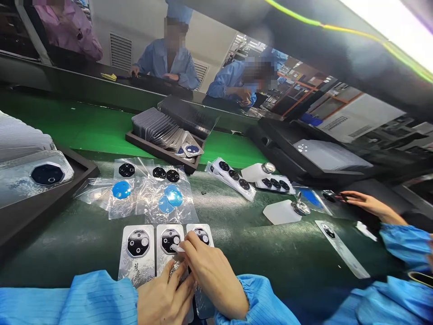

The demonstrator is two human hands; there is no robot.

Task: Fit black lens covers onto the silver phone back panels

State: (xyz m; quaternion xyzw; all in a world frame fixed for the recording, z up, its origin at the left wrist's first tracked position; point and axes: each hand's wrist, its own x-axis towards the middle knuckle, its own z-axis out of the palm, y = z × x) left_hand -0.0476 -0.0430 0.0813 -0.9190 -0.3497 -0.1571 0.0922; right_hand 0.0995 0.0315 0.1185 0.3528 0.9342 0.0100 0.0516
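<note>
Three silvery phone back covers lie in a row before me: a left one [127, 261], a middle one [162, 261] and a right one [207, 231]. Each carries a black octagonal camera panel. Pinched in my right hand [213, 273] is a small white wipe [176, 248], touching the camera panel [166, 239] of the middle cover. My left hand [165, 295] rests over the lower part of that cover, fingers apart and holding nothing visible. My hands and forearms hide the lower ends of the middle and right covers.
Beyond lie plastic bags [142, 194] with black lens plates and blue discs. Two white pump bottles [279, 212] stand right of centre. Racks of covers [158, 128] sit behind and at left. A co-worker's hand [372, 205] works at right, near another cover [345, 253].
</note>
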